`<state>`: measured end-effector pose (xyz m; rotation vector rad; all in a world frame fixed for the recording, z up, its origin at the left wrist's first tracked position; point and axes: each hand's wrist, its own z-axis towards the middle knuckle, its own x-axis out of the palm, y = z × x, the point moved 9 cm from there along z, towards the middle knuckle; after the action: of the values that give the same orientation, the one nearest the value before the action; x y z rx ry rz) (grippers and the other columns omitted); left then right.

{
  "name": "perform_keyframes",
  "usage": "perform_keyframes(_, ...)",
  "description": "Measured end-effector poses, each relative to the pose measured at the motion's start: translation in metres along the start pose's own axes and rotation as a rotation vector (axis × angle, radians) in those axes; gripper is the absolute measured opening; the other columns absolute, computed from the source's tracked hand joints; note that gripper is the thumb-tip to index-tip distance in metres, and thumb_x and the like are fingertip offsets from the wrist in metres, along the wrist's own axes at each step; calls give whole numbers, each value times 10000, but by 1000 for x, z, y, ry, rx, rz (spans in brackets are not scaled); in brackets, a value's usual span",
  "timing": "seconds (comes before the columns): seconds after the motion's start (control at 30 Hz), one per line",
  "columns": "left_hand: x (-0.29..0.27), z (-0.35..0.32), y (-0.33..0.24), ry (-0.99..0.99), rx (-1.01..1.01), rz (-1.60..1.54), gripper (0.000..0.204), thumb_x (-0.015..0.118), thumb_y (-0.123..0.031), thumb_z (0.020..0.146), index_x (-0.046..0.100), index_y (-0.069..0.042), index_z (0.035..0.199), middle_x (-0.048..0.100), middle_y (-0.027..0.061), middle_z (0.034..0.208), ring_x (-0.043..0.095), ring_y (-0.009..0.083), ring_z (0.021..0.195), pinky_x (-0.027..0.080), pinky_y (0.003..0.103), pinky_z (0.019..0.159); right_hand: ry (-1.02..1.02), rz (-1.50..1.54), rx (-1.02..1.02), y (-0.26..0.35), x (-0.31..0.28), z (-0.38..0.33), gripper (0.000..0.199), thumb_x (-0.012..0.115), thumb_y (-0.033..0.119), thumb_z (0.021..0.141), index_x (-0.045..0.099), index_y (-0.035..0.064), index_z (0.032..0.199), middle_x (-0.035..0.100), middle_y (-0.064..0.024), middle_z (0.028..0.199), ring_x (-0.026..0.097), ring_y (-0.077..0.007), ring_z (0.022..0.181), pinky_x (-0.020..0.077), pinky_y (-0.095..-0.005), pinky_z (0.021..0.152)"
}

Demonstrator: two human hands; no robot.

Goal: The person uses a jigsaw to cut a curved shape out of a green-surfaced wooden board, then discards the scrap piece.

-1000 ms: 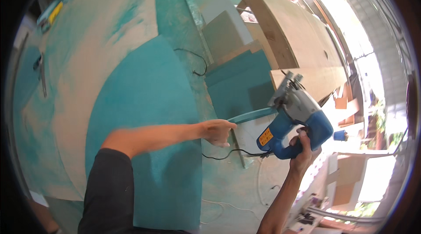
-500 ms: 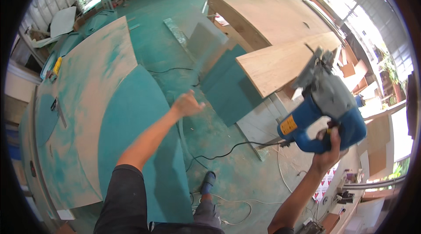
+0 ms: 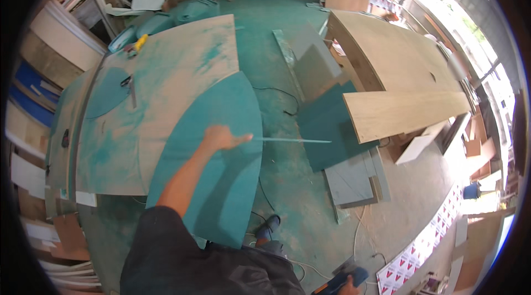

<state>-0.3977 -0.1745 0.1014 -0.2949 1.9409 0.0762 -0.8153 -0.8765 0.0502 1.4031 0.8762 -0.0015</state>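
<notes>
My left hand (image 3: 222, 139) is over the curved teal panel (image 3: 191, 170), its fingers closed on a thin teal strip (image 3: 293, 140). The strip sticks out to the right past the panel's rounded edge, above the floor. At the lower edge of the view, my right hand (image 3: 348, 288) grips a blue and grey jigsaw (image 3: 357, 277), only partly in view. Under the curved panel lies a large pale board smeared with teal (image 3: 166, 82). On it rest a dark-handled tool with a metal blade (image 3: 131, 89) and a yellow tool (image 3: 141, 43).
A wooden workbench (image 3: 398, 51) stands at the right, with a plywood plank (image 3: 406, 111) across its near end. Teal (image 3: 326, 129) and grey panels (image 3: 351, 181) lean there. Cables (image 3: 359, 228) run across the floor near my foot (image 3: 269, 227).
The jigsaw in my right hand has dropped from upper right to the lower edge. My left hand has moved over the curved panel, and the strip now points right. The view has shifted.
</notes>
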Motion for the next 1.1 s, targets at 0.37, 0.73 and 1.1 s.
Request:
perform_keyframes(0.37,158,-227,126,-541,-404,-559,615,731,-542,901,712,73,904,706,247,820,679,422,775,499,509,726,93,-89,264,-43,49,-21,253,856,202,740,755,-4,847,649,-69,610,615,-171,488,475,-332,475)
perform_keyframes(0.73,202,-156,-81,-345,-177,-313,597,814,-526,807,618,21,942,686,201,836,678,442,825,524,531,766,294,30,-88,157,161,8,341,883,259,759,767,0,947,689,-72,708,647,-139,604,511,-319,577)
perform_keyframes(1.1,163,-43,-65,-301,-316,-443,527,787,-451,861,590,22,985,691,229,926,684,445,887,528,544,779,441,367,-77,307,208,38,295,850,222,839,751,-39,932,708,-62,763,633,-128,596,494,-285,553)
